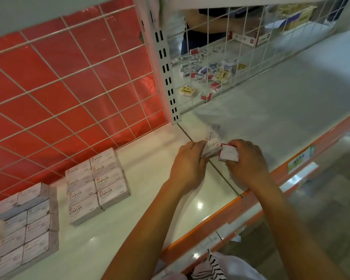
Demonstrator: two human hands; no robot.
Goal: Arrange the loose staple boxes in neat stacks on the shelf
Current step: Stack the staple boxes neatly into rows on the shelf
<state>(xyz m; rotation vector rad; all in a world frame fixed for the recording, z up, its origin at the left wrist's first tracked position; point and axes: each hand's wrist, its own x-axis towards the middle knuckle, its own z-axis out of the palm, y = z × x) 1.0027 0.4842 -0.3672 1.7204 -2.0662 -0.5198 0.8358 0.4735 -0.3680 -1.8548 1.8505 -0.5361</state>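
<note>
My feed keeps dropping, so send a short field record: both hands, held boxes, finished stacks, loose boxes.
left hand: grips a staple box, label up
right hand: grips a second box beside it
third box: just behind them, blurred
labelled block: two neat columns on the shelf
far-left block: two neat columns, labels faint
loose pile: behind the wire mesh

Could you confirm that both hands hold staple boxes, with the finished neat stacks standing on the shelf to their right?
Not quite: the head view shows the neat stacks standing on the shelf to the left of the hands, not the right. Otherwise yes: the left hand holds a white staple box and the right hand a red-edged staple box.
</note>
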